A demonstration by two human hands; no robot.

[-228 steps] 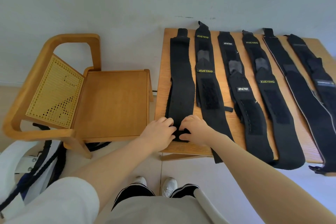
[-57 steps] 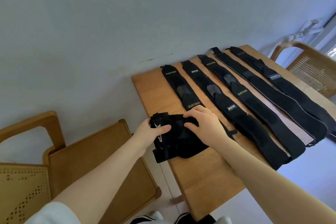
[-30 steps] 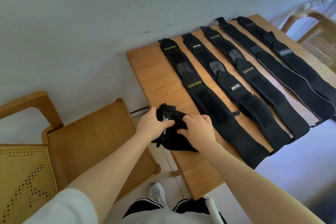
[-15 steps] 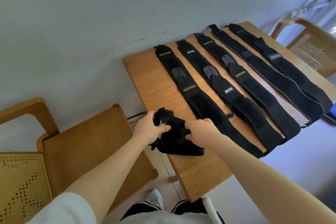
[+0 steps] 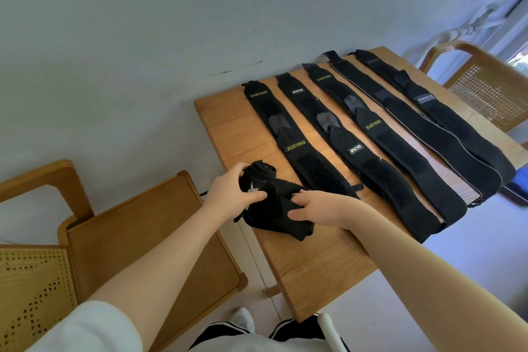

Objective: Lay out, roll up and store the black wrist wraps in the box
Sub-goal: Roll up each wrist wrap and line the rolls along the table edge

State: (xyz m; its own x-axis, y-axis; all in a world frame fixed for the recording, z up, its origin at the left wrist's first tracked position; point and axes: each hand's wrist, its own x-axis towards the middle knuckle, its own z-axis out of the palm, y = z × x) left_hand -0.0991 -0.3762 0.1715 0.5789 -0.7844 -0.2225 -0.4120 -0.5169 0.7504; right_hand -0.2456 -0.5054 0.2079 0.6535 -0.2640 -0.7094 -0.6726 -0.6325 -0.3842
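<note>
Nearest, the left hand grips the rolled wrap (its coiled end up) at the worktop edge; the right hand presses its loose tail with fingers extended. Beyond, five flat wraps lie side by side.

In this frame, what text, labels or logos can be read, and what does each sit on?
"XUEYING", yellow, twice on the first flat wrap.
"XUEYING", yellow, twice on the third flat wrap.
Second flat wrap: two white-on-black tags, not surely readable.
Fifth flat wrap: grey tag, blurred.
Rolled wrap, gripped by the left hand: white mark, no letters readable.
</note>
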